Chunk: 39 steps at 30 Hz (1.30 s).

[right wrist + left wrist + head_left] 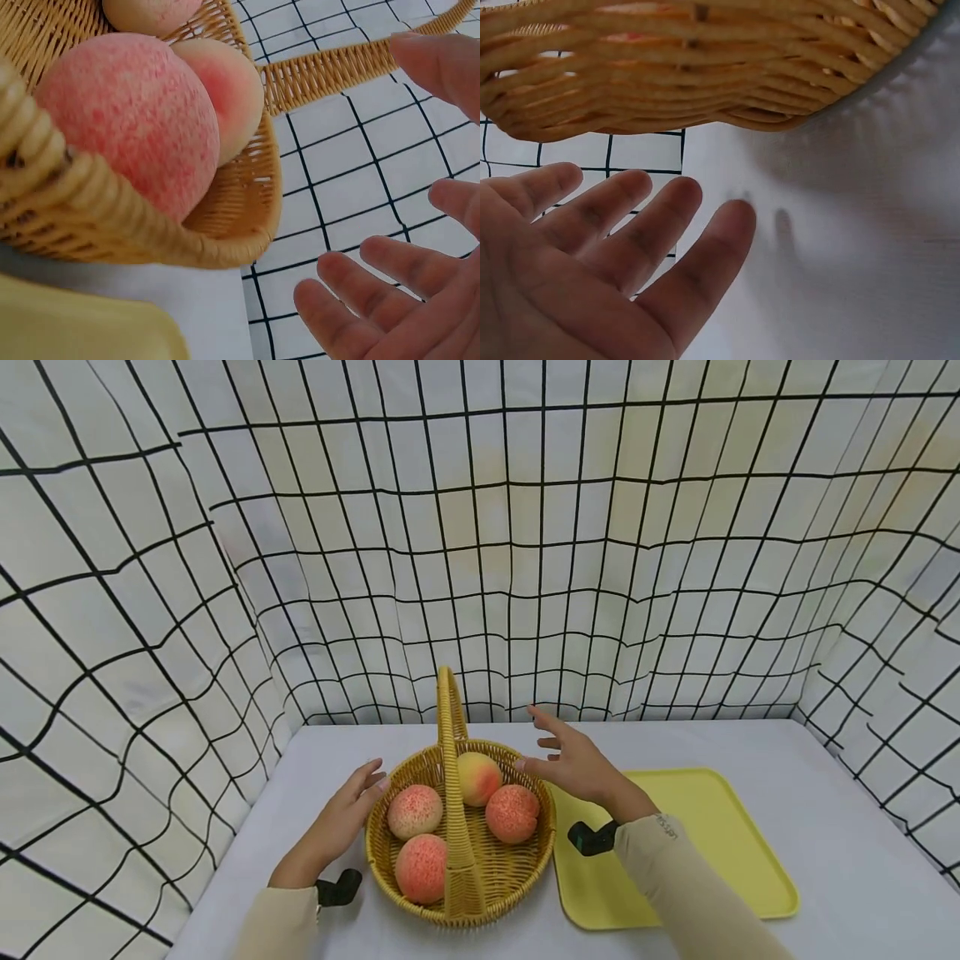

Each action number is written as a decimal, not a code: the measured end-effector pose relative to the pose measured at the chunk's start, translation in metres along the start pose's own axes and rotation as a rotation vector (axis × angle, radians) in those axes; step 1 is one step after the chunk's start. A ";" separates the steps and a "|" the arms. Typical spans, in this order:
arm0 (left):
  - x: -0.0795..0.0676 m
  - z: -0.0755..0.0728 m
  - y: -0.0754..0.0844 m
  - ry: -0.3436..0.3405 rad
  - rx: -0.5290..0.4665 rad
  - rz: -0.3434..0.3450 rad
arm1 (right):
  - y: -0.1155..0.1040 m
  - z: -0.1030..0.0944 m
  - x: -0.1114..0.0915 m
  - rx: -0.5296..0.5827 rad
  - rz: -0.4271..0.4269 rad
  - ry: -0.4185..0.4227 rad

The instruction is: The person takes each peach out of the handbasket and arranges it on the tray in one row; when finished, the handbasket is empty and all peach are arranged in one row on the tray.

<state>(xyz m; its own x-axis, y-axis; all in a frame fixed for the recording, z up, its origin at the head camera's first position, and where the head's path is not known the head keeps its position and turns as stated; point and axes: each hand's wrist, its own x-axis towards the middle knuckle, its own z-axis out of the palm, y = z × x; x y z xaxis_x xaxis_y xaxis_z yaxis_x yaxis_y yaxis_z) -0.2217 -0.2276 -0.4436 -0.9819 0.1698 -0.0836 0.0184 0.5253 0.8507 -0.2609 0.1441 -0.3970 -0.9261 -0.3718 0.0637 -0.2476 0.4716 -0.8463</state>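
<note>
A round wicker basket [467, 893] with a tall arched handle stands on the white table. Inside lie several peaches: a pink one [415, 812] at the left, a deeper pink one [422, 868] at the front, a yellow-and-red one [478, 778] at the back and a red one [512, 814] at the right. Beside the basket's left rim is my left hand [347, 814], its fingers extended and holding nothing; the left wrist view shows the wicker wall above the fingertips. My right hand [576, 762], fingers spread and empty, hovers by the back right rim.
A yellow tray [720, 835] lies flat to the right of the basket, partly under my right forearm. White cloth walls with a black grid [525, 568] enclose the table at the back and both sides.
</note>
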 end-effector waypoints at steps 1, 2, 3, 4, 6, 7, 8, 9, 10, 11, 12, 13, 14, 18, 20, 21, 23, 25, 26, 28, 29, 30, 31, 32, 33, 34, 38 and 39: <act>-0.001 0.001 0.000 -0.001 -0.007 -0.003 | -0.001 0.002 0.001 0.005 0.002 -0.008; -0.002 0.001 -0.001 -0.002 -0.014 -0.006 | -0.002 0.003 0.001 0.007 -0.001 -0.015; -0.002 0.002 -0.001 -0.003 -0.025 -0.008 | -0.003 0.005 0.001 0.012 -0.002 -0.024; -0.003 0.002 -0.001 -0.004 -0.036 -0.011 | -0.004 0.006 0.001 0.019 -0.003 -0.033; -0.005 0.003 -0.002 -0.008 -0.055 -0.021 | -0.006 0.008 0.002 0.032 -0.007 -0.049; -0.006 0.003 -0.003 -0.009 -0.060 -0.029 | -0.007 0.009 0.003 0.034 -0.008 -0.055; -0.007 0.003 -0.004 -0.011 -0.061 -0.038 | -0.008 0.010 0.003 0.041 -0.012 -0.060; -0.008 0.003 -0.004 -0.013 -0.064 -0.047 | -0.009 0.011 0.004 0.046 -0.013 -0.065; -0.008 0.004 -0.005 -0.015 -0.065 -0.055 | -0.009 0.012 0.004 0.045 -0.018 -0.070; -0.009 0.004 -0.007 -0.018 -0.072 -0.063 | -0.010 0.012 0.005 0.042 -0.022 -0.074; -0.010 0.004 -0.008 -0.020 -0.079 -0.069 | -0.011 0.013 0.006 0.037 -0.020 -0.080; -0.010 0.004 -0.009 -0.022 -0.091 -0.073 | -0.012 0.014 0.006 0.029 -0.020 -0.088; -0.010 0.004 -0.010 -0.024 -0.104 -0.075 | -0.013 0.015 0.007 0.020 -0.018 -0.096; -0.010 0.004 -0.013 -0.028 -0.154 -0.071 | -0.017 0.017 0.008 -0.024 0.011 -0.136; -0.010 0.005 -0.013 -0.028 -0.167 -0.066 | -0.018 0.018 0.008 -0.038 0.023 -0.152; -0.010 0.005 -0.014 -0.027 -0.172 -0.065 | -0.019 0.019 0.008 -0.044 0.028 -0.159; -0.010 0.006 -0.014 -0.028 -0.177 -0.064 | -0.020 0.020 0.007 -0.056 0.032 -0.176; -0.011 0.007 -0.014 -0.029 -0.181 -0.068 | -0.021 0.021 0.006 -0.060 0.036 -0.192; -0.011 0.008 -0.014 -0.028 -0.180 -0.071 | -0.021 0.022 0.005 -0.064 0.036 -0.199; -0.012 0.009 -0.014 -0.029 -0.187 -0.077 | -0.022 0.023 0.004 -0.061 0.040 -0.210; -0.012 0.009 -0.015 -0.030 -0.193 -0.078 | -0.022 0.023 0.003 -0.062 0.042 -0.213; -0.013 0.009 -0.015 -0.032 -0.201 -0.078 | -0.023 0.023 0.002 -0.056 0.041 -0.217; -0.013 0.009 -0.016 -0.034 -0.210 -0.077 | -0.023 0.024 0.002 -0.051 0.039 -0.220; -0.014 0.009 -0.017 -0.035 -0.218 -0.077 | -0.024 0.024 0.001 -0.049 0.037 -0.224; -0.014 0.010 -0.017 -0.038 -0.230 -0.076 | -0.025 0.024 0.000 -0.046 0.039 -0.227; -0.014 0.010 -0.018 -0.040 -0.236 -0.073 | -0.025 0.025 0.000 -0.046 0.043 -0.232; -0.015 0.010 -0.018 -0.039 -0.249 -0.066 | -0.027 0.026 -0.001 -0.060 0.062 -0.249; -0.015 0.009 -0.018 -0.039 -0.252 -0.063 | -0.027 0.026 -0.001 -0.068 0.070 -0.252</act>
<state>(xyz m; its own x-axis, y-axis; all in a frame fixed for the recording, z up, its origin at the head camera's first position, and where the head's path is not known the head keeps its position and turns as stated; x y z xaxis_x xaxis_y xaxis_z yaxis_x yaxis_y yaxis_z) -0.2054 -0.2316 -0.4623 -0.9715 0.1783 -0.1564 -0.0948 0.3127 0.9451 -0.2457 0.1109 -0.3879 -0.8435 -0.5201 -0.1344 -0.2124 0.5527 -0.8059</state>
